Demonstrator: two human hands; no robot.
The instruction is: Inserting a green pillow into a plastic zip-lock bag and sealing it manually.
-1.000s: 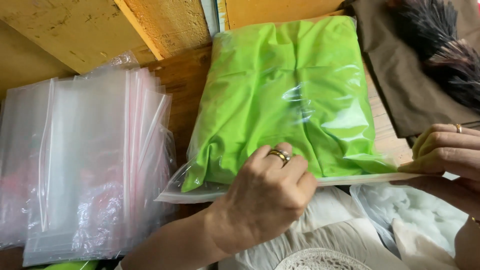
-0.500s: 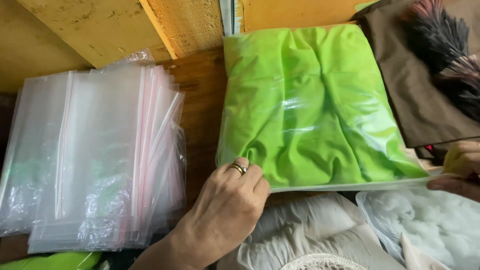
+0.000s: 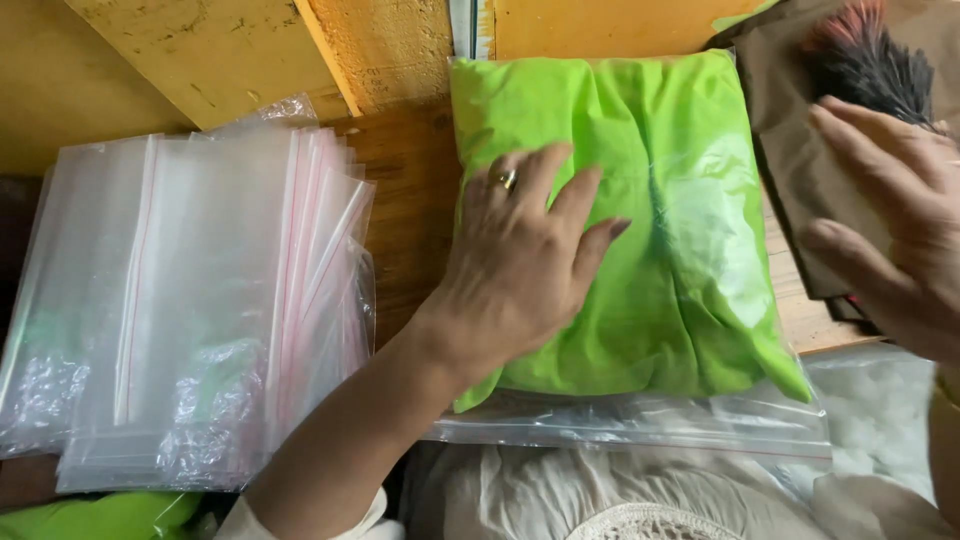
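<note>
While right hand (image 3: 890, 230) hovers, left hand (image 3: 525, 260) flattens bagged cloth (image 3: 690, 250).

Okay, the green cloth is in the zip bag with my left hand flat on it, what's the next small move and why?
Probably slide the left hand toward the bag's near edge, pressing air out: the green cloth looks puffy, and the right hand hovers free.

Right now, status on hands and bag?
Left hand flat on bagged green cloth. Right hand open, raised beside it. Empty bag stack left, apart.
</note>
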